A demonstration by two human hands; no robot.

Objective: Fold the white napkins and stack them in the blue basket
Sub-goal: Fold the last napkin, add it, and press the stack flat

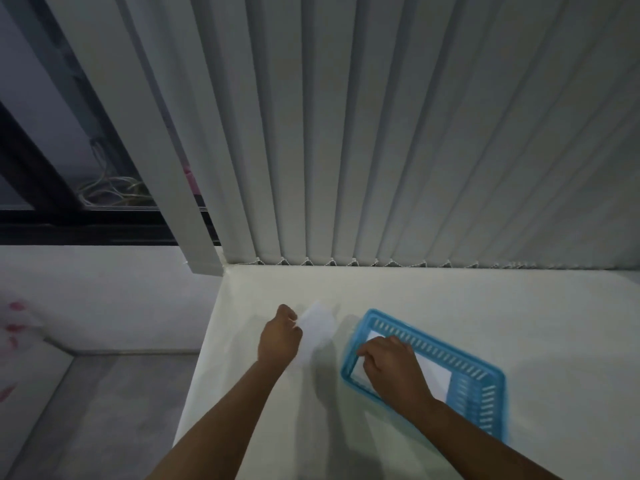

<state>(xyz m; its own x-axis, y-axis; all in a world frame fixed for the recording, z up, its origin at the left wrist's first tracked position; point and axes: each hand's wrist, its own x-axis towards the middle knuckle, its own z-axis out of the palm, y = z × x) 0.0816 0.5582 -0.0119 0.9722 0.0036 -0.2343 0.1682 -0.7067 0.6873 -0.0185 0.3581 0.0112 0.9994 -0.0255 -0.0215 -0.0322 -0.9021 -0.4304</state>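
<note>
Dim light, soft motion blur, edges bowed

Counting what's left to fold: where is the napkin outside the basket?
Head view, centre-left: the left hand pinches the napkin over the white table, just left of the blue basket.

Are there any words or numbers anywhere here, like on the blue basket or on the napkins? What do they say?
None: no word, number, label or sign can be read anywhere in this view.
The blue basket has only plain slots.
The napkin inside it and the loose napkin pinched by the left hand are blank white.
The blinds and table carry no print.
</note>
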